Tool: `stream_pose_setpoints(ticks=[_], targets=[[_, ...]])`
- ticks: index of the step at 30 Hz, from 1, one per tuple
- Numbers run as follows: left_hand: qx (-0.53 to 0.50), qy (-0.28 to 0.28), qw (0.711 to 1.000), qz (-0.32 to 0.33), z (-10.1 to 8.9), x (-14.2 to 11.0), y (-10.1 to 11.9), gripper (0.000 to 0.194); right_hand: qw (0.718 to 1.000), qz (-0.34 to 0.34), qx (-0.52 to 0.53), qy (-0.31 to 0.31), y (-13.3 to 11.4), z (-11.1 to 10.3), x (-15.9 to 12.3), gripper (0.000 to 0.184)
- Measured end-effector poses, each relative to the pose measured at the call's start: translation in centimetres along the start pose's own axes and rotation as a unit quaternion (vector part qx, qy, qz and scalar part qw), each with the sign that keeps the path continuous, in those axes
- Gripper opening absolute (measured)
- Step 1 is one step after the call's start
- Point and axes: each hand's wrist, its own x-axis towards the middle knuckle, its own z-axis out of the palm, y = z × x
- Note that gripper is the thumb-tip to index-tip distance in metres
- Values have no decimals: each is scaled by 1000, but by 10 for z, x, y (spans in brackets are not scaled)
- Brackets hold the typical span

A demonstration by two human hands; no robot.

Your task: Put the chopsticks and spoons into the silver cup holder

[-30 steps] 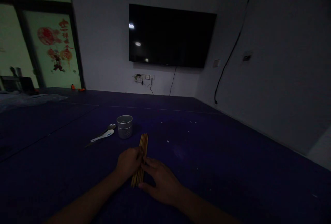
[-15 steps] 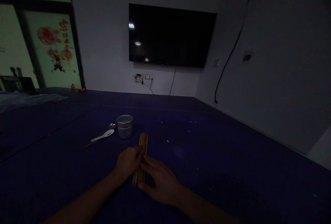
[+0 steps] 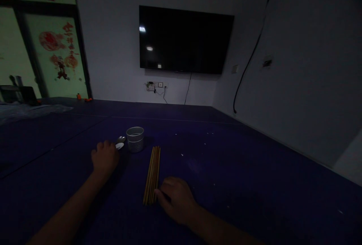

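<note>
A bundle of wooden chopsticks (image 3: 152, 173) lies side by side on the dark blue surface, pointing away from me. My right hand (image 3: 177, 199) rests just to their right, thumb tip at the bundle's edge and fingers loosely bent, with a gap between thumb and fingers. Over on the left, my left hand (image 3: 104, 158) covers the handles of a white spoon (image 3: 119, 145) and a metal spoon (image 3: 121, 139). Its fingers bend down out of sight, so whether they grip is hidden. A grey metal cup (image 3: 135, 140) stands upright between the spoons and the chopsticks.
Small white scraps (image 3: 182, 155) are scattered on the blue surface (image 3: 254, 184). Clear plastic sheeting (image 3: 34, 111) lies at the far left, near small orange objects (image 3: 88, 99). A black cable (image 3: 249, 63) hangs along the right wall, and a television (image 3: 186, 39) is mounted ahead.
My left hand has left the chopsticks and moved left and away from me, over the spoons. My right hand has drawn back slightly to the right, uncovering the bundle.
</note>
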Motion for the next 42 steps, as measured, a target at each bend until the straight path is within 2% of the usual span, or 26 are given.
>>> stream_pose_setpoints(ticks=[5, 11, 15, 18, 21, 23, 25, 27, 30, 32, 34, 36, 42], targets=[[13, -58, 998, 0, 17, 3, -14, 32, 1000, -20, 0, 1, 1, 2, -1, 34], [14, -54, 998, 8, 14, 5, -17, 35, 1000, -19, -2, 0, 1, 1, -2, 35], [3, -18, 999, -27, 3, 5, -17, 33, 1000, -27, -6, 2, 2, 2, -2, 36], [-66, 43, 993, -85, -6, 7, -17, 34, 1000, -29, -7, 2, 2, 2, -2, 36], [-193, 126, 962, -146, -12, 5, -10, 38, 1000, -21, -5, 1, 1, 2, -2, 35], [-268, 153, 938, -156, -13, -1, 1, 40, 1000, -12, 0, -1, 0, 1, -2, 35], [-327, 146, 926, -122, -11, -12, 16, 41, 1000, 1, 13, 0, -2, 0, -2, 33], [-355, 111, 926, -60, -6, -26, 34, 40, 999, 20, 43, 10, -3, -3, -1, 28], [-337, 16, 935, 113, 4, -48, 58, 34, 993, 54, 97, 46, -4, -8, 0, 28], [-336, -26, 909, 246, 7, -59, 69, 32, 987, 79, 120, 67, -3, -9, 0, 29], [-336, -56, 880, 331, 6, -66, 74, 33, 982, 101, 140, 79, -1, -10, 1, 30], [-333, -77, 865, 367, 2, -68, 75, 34, 976, 112, 169, 79, 1, -9, 2, 32], [-326, -82, 867, 369, -2, -67, 73, 35, 953, 142, 245, 106, 3, -5, 5, 30]])
